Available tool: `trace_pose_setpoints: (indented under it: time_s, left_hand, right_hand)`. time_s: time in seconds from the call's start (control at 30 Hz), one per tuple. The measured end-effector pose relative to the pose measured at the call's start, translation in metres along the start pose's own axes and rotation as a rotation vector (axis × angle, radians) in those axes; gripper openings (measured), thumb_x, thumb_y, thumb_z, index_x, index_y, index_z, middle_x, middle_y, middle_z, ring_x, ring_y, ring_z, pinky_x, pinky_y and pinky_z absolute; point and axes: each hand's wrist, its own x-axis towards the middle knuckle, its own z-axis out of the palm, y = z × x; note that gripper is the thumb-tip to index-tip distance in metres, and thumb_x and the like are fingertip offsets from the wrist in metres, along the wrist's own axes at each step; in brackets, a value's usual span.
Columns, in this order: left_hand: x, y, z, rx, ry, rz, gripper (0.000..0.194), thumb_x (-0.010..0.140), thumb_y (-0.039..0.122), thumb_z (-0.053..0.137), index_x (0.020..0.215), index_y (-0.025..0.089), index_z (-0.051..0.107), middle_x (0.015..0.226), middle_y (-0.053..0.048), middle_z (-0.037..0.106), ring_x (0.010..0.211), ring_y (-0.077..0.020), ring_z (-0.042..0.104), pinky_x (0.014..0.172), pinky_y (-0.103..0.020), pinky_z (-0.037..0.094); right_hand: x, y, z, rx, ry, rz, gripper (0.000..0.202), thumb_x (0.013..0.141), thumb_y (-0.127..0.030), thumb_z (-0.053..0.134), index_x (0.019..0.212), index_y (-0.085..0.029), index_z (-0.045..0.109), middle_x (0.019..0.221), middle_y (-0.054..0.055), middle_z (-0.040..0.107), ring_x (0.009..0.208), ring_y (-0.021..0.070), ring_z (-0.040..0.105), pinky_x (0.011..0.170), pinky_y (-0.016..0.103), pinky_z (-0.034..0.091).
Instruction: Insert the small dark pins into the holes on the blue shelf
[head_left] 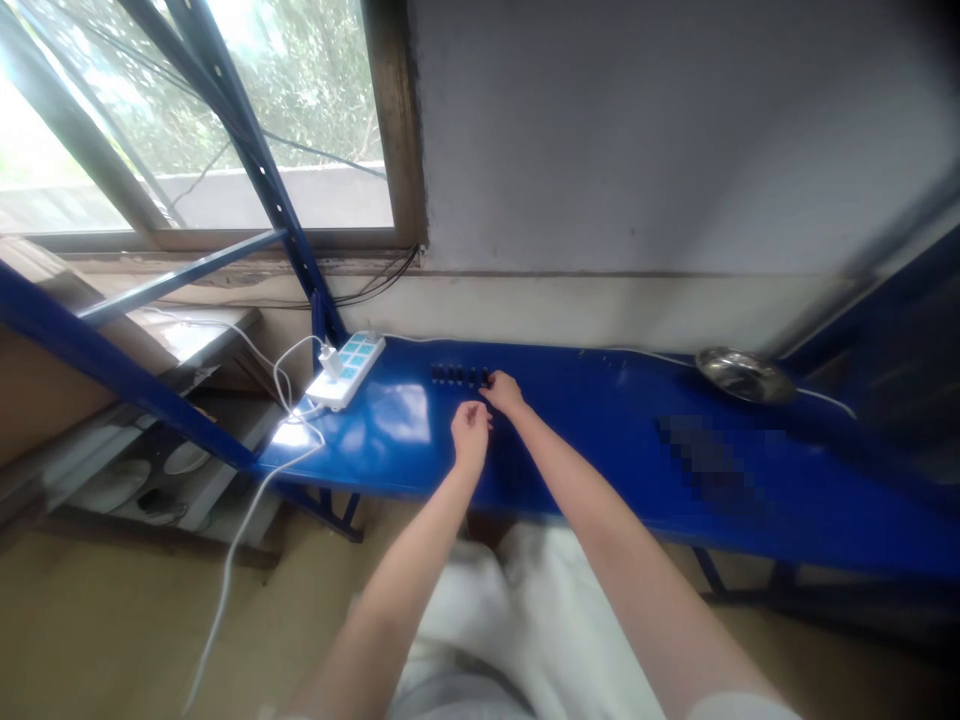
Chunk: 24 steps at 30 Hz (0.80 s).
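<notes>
Several small dark pieces [452, 375] stand in a row on the blue table [592, 440], towards its back edge. At the right end of this row my right hand [503, 391] has its fingers closed on a small dark piece [485, 377]. Just in front of the row, my left hand [472, 428] is held over the table with fingers pinched together; what lies between them, if anything, is too small to make out.
A white power strip [347, 370] with a plug and cable lies at the table's left end. A round metal dish [742, 375] sits at the back right. Blue metal posts [255, 150] rise at the left, before a window. A pixelated dark patch covers part of the right side.
</notes>
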Motion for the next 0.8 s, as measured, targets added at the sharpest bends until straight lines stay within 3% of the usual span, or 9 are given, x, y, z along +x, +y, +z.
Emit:
trace_pose_setpoints:
  time_s: [0.23, 0.43, 0.53, 0.8]
  left_hand:
    - [-0.003, 0.002, -0.001, 0.071, -0.097, 0.025, 0.020, 0.081, 0.035, 0.048, 0.078, 0.016, 0.055, 0.066, -0.001, 0.058, 0.056, -0.0087, 0.053, 0.059, -0.022, 0.044]
    - [-0.002, -0.002, 0.001, 0.134, -0.161, 0.020, 0.019, 0.079, 0.033, 0.048, 0.073, 0.017, 0.056, 0.062, 0.000, 0.058, 0.051, -0.0088, 0.052, 0.055, -0.022, 0.043]
    - [-0.002, -0.003, 0.001, 0.142, -0.167, 0.021, 0.017, 0.078, 0.031, 0.048, 0.073, 0.017, 0.057, 0.061, 0.000, 0.058, 0.051, -0.0090, 0.052, 0.053, -0.021, 0.042]
    - [-0.003, -0.001, -0.001, 0.184, -0.183, 0.043, 0.017, 0.078, 0.030, 0.047, 0.072, 0.017, 0.057, 0.061, 0.000, 0.059, 0.050, -0.0094, 0.052, 0.052, -0.022, 0.042]
  right_hand:
    - [-0.051, 0.040, -0.018, 0.477, 0.210, -0.030, 0.021, 0.077, -0.028, 0.053, 0.091, -0.015, 0.062, 0.089, 0.008, 0.067, 0.080, 0.0155, 0.062, 0.077, 0.030, 0.047]
    - [-0.088, 0.059, -0.031, 0.796, 0.318, 0.096, 0.029, 0.075, -0.041, 0.054, 0.084, -0.014, 0.062, 0.076, 0.006, 0.066, 0.066, 0.0140, 0.060, 0.067, 0.030, 0.049]
    - [-0.094, 0.057, -0.033, 0.830, 0.364, 0.121, 0.031, 0.074, -0.043, 0.054, 0.081, -0.014, 0.062, 0.073, 0.006, 0.065, 0.063, 0.0132, 0.058, 0.064, 0.028, 0.049]
    - [-0.096, 0.055, -0.032, 0.784, 0.335, 0.095, 0.029, 0.073, -0.042, 0.055, 0.079, -0.015, 0.063, 0.070, 0.004, 0.064, 0.062, 0.0131, 0.057, 0.063, 0.027, 0.047]
